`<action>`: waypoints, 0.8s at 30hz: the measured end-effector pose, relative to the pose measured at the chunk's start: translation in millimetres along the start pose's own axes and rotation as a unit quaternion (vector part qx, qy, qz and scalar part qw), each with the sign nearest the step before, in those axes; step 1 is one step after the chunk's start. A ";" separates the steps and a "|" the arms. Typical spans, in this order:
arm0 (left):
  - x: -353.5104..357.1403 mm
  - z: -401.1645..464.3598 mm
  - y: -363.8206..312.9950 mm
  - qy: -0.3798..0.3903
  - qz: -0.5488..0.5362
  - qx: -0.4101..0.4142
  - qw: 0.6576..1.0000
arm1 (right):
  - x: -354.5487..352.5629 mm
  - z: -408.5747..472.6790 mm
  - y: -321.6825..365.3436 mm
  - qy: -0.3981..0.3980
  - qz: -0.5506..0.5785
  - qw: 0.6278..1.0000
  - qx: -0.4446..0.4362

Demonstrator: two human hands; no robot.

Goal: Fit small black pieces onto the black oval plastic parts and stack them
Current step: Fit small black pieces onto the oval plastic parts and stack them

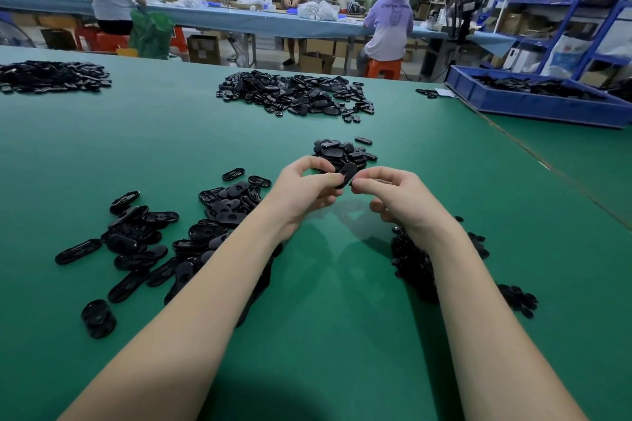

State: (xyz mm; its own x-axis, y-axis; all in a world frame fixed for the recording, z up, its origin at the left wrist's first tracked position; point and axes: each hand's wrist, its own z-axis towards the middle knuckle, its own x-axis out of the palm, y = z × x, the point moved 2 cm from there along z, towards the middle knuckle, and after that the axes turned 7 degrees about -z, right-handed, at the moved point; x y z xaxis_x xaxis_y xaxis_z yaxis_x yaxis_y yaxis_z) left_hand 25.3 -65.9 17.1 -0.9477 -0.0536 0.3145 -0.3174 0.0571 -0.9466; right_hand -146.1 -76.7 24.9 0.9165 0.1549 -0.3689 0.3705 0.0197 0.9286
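**Two hands joining parts above a green desk**

A person's left hand (305,186) is gripping a black oval plastic part (346,174), its fingers (316,164) curled round it and holding it tilted above the green desk (325,335). The right hand (398,196) is meeting it from the other side, thumb and forefinger pinched together at the part's lower edge; whether a small black piece is sitting between them cannot be told. Just beyond the fingers, a small heap of oval parts (343,152) is lying on the desk. To the left of the left hand and under its forearm, loose oval parts (164,243) are spreading across the surface. Under the right wrist, a dark pile of small black pieces (415,263) is sitting. Farther off, a larger mound of parts (294,94) is resting mid-desk, and a blue bin (533,102) holding more parts is standing far right.
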 end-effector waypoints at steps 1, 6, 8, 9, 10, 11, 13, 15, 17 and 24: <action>0.3 -0.9 0.1 0.008 0.002 0.001 1.000 | -0.2 0.1 0.6 -0.002 0.005 1.000 0.000; 2.4 -3.2 1.3 0.034 -0.009 0.015 0.999 | -1.7 -0.6 1.3 -0.015 0.025 1.000 0.004; 2.4 -2.7 1.6 0.037 -0.009 0.023 0.999 | -1.9 -1.3 1.8 -0.017 0.028 0.999 0.006; 2.2 -2.2 1.8 0.037 -0.007 0.028 0.999 | -2.0 -1.4 1.9 -0.020 0.027 0.999 0.008; 2.1 -1.7 1.7 0.036 -0.002 0.033 0.999 | -2.2 -1.3 2.1 -0.024 0.025 0.999 0.010; 1.8 -1.7 1.7 0.035 0.010 0.038 0.999 | -2.4 -1.4 2.4 -0.028 0.023 0.999 0.013; 1.4 -1.8 1.5 0.030 0.044 0.048 0.997 | -2.1 -1.4 3.3 -0.035 0.017 0.999 0.017; 1.2 -1.7 1.1 0.028 0.063 0.052 0.996 | -1.7 -1.6 4.0 -0.046 0.003 0.999 0.025; 1.6 -1.5 0.3 0.028 0.072 0.056 0.995 | -2.1 -2.0 4.1 -0.061 -0.007 0.998 0.034; 2.9 -2.7 -0.5 0.041 0.099 0.072 0.992 | -1.6 -2.2 2.7 -0.075 0.001 0.996 0.041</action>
State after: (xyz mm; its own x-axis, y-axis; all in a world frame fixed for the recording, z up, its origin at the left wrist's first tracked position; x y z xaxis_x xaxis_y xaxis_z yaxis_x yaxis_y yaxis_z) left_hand 22.6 -63.4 18.7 -0.9924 0.0269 0.1203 -0.1222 -0.0842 -0.9889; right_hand -146.9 -74.7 28.1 0.9271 0.0056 -0.3749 0.3745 -0.0628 0.9251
